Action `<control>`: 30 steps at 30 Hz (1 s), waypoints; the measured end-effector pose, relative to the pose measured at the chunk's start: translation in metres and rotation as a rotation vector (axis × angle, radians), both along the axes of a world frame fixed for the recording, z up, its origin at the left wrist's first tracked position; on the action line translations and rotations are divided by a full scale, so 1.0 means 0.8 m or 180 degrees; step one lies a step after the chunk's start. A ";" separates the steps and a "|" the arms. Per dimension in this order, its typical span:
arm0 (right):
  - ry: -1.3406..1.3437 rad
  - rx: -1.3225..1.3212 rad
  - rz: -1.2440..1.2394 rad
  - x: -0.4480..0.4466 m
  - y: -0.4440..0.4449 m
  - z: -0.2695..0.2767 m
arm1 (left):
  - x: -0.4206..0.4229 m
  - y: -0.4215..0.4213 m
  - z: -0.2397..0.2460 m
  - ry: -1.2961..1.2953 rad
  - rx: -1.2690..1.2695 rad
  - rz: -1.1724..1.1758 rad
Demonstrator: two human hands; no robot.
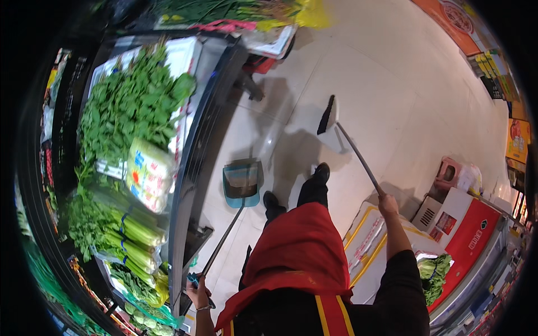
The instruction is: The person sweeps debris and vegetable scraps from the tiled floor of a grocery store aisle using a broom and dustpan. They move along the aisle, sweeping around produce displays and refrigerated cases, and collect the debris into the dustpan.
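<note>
My right hand (388, 206) is closed around the grey handle of a broom (357, 153). The broom's head, with dark bristles and a white back, is over the pale tiled floor, ahead and to the right of my feet. At lower left, my left hand (199, 292) grips the dark handle of a long-handled dustpan (241, 185). Its teal pan rests on the floor between the vegetable display and my shoes. I see a red apron (294, 252) over dark clothes.
A display shelf (197, 138) with leafy greens (130, 101) and bundled celery (134, 239) runs along the left. At right are white foam boxes with yellow tape (365, 248), a pink stool (447, 173) and a red-and-white freezer (470, 239). Cartons (518, 138) line the far right.
</note>
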State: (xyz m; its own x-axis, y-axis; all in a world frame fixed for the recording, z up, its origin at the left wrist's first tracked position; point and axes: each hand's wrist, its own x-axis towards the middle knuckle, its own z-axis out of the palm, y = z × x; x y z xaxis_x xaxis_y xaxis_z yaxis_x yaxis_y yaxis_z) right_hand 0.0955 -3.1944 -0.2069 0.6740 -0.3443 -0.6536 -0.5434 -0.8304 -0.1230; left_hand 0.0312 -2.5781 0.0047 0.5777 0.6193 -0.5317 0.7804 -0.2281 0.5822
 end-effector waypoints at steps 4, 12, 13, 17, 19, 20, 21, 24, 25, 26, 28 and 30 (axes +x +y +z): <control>-0.0135 0.0310 -0.0083 0.053 -0.014 -0.026 | 0.041 -0.055 -0.008 -0.0203 -0.0012 -0.0021; -0.0697 0.1138 -0.0635 0.259 0.057 -0.095 | 0.150 -0.164 0.003 -0.0154 -0.0070 -0.0508; -0.0584 0.1135 -0.0698 0.262 0.050 -0.097 | 0.162 -0.176 0.005 -0.0207 -0.0121 -0.0585; -0.0350 0.0724 -0.0476 0.177 -0.045 -0.112 | 0.203 -0.213 0.010 -0.0280 -0.0221 -0.0849; 0.0022 0.0511 -0.0396 0.106 -0.117 -0.109 | 0.227 -0.236 0.012 -0.0213 -0.0173 -0.0931; 0.0108 0.0425 -0.0518 0.071 -0.149 -0.095 | 0.237 -0.247 0.012 -0.0138 -0.0139 -0.0922; 0.0332 0.0226 -0.0602 0.050 -0.171 -0.071 | 0.247 -0.259 0.012 -0.0148 -0.0140 -0.0972; 0.0179 0.0041 -0.0854 -0.014 -0.214 -0.020 | 0.284 -0.290 0.007 -0.0318 -0.0270 -0.1279; -0.0005 0.0028 -0.0870 -0.028 -0.220 -0.011 | 0.296 -0.306 0.007 -0.0271 -0.0196 -0.1295; -0.0189 0.0012 -0.0885 -0.042 -0.222 0.000 | 0.308 -0.313 0.005 -0.0277 -0.0194 -0.1393; -0.0216 0.0026 -0.1089 -0.073 -0.213 0.029 | 0.332 -0.327 0.003 -0.0312 -0.0216 -0.1585; -0.0387 0.0064 -0.1557 -0.117 -0.181 0.049 | 0.359 -0.342 0.003 -0.0393 -0.0279 -0.1764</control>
